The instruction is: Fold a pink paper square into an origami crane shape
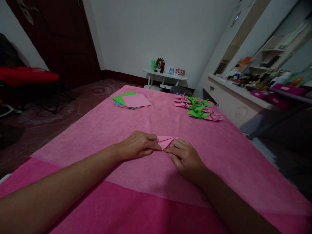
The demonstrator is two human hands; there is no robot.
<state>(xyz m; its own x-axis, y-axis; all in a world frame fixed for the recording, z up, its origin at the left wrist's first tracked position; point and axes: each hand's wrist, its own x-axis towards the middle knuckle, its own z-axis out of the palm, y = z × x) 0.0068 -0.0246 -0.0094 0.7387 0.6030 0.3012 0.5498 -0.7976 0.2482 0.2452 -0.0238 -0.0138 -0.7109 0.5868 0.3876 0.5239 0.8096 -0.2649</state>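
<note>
A small folded piece of pink origami paper lies on the pink tablecloth, with fold lines meeting at a point toward me. My left hand grips its left side, thumb and fingers closed at the edge. On the right side, my right hand pinches the paper near the bottom point, its fingers curled. The fingertips of both hands almost meet at that point. Parts of the paper's edges are hidden beneath the fingers.
A stack of square paper sheets, pink on green, lies at the table's far left. Several folded paper cranes in green and pink cluster at the far right. Beyond stand a white side table and a cluttered dresser; a red-topped seat is left.
</note>
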